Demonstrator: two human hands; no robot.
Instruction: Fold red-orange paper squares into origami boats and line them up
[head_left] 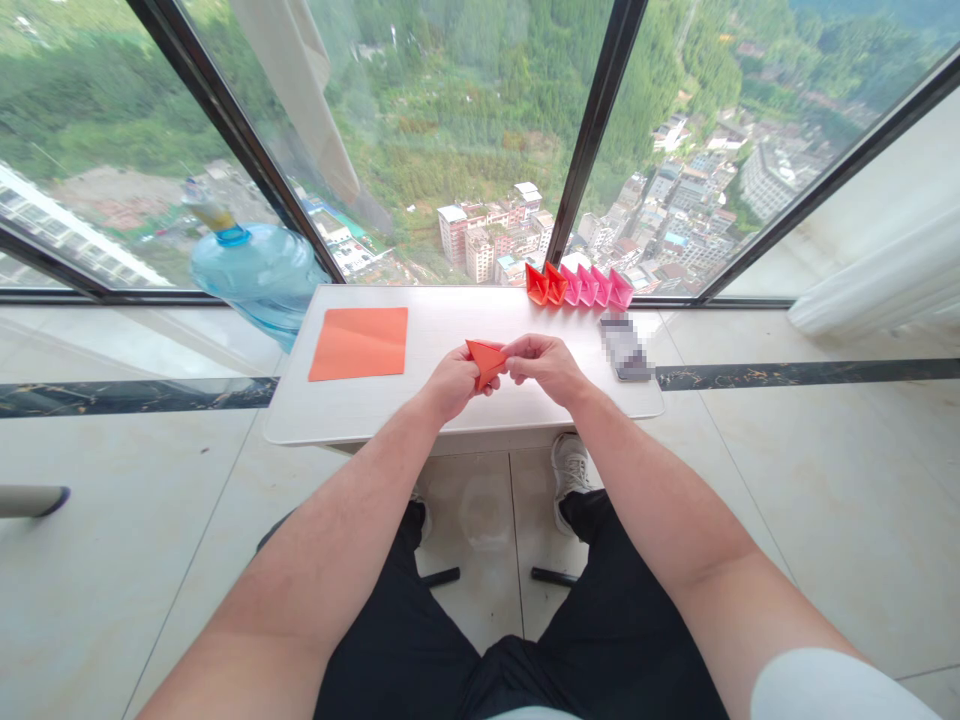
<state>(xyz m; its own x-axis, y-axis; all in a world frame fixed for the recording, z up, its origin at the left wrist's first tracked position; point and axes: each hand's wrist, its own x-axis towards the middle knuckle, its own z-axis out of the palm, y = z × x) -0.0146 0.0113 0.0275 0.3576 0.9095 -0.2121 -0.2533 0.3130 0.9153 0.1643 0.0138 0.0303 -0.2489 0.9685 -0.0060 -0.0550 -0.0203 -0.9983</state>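
Note:
Above the front half of a small white table point(360, 410), my two hands hold one piece of orange folded paper point(485, 361), shaped like a triangle. My left hand point(452, 382) grips it from the left, with fingers curled underneath. At its right corner, the thumb and fingers of my right hand point(541, 362) pinch the paper. To the left lies a stack or sheet of flat orange paper point(358, 343). Along the back right edge stands a row of folded paper pieces point(576, 287), red-orange on the left and pink on the right.
A phone-like object point(627, 348), blurred out, lies at the table's right end. Behind the left corner stands a large blue water bottle point(255, 270). Tall windows point(480, 120) rise behind the table. My legs and shoes point(571, 470) are below its front edge.

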